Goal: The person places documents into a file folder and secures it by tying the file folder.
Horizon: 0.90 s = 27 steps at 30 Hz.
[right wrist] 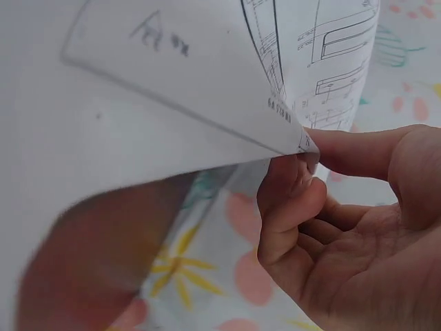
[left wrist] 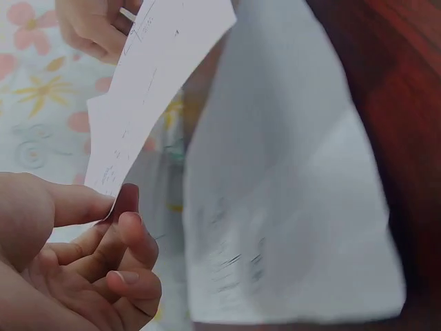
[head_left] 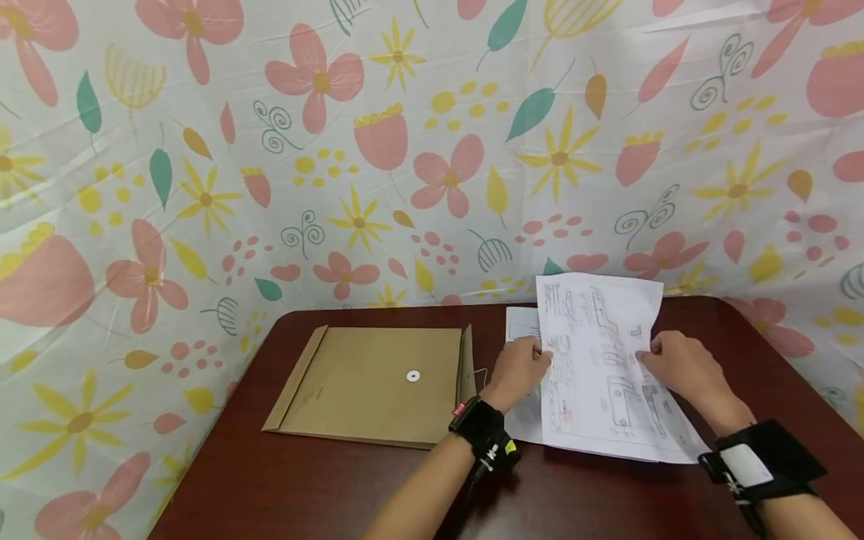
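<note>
A white sheet printed with technical drawings (head_left: 587, 375) stands raised and slightly bowed between the two hands. At its left edge, my left hand (head_left: 517, 370) pinches the paper between thumb and fingers. My right hand (head_left: 690, 376) pinches the right edge, and the paper folds around that grip in the right wrist view, where print shows on the sheet (right wrist: 172, 89). Behind and below lies another white sheet (head_left: 523, 418), partly hidden by the raised one. The left wrist view shows this lower paper (left wrist: 289, 179) apart from the left fingers (left wrist: 141, 241).
A brown cardboard document envelope (head_left: 371, 386) with a white button (head_left: 413, 376) and a string lies left of the papers. All of it rests on a dark reddish wooden table (head_left: 270, 480). A flower-patterned cloth (head_left: 418, 247) hangs close behind the table's far edge.
</note>
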{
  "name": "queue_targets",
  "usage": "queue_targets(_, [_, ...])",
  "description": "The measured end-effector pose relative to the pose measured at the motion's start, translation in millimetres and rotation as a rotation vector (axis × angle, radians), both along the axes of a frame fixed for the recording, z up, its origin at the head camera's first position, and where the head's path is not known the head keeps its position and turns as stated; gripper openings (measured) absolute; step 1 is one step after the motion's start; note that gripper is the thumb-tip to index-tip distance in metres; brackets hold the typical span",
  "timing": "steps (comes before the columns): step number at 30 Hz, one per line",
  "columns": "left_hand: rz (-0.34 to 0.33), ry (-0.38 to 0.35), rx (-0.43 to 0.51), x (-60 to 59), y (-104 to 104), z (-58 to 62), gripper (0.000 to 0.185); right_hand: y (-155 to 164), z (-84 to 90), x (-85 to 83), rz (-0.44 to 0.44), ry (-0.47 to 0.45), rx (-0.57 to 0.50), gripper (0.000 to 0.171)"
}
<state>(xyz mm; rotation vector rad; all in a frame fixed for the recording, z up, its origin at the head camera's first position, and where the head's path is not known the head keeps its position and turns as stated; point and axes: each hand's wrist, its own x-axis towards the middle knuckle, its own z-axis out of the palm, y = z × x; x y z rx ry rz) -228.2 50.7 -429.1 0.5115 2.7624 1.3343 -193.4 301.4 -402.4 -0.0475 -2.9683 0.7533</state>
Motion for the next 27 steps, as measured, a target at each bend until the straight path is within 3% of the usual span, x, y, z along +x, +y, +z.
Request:
queue_targets(11, [-0.069, 0.069, 0.118, 2.4, -57.6, 40.7, 0.017, -44.5, 34.9, -10.7, 0.119, 0.031, -0.080, 0.032])
queue_targets(16, [-0.072, 0.051, 0.201, 4.1, -85.9, 55.4, 0.016, -65.4, 48.7, -16.0, 0.166, 0.050, -0.087, 0.036])
queue_targets(21, [-0.062, -0.002, 0.268, 13.1, -117.5, 58.7, 0.016, -90.3, 56.9, -18.3, 0.216, 0.040, -0.131, 0.034])
queue_targets(27, [0.008, -0.032, 0.226, 28.5, -148.4, 54.6, 0.017, -119.2, 57.0, -18.7, 0.304, 0.032, -0.180, 0.022])
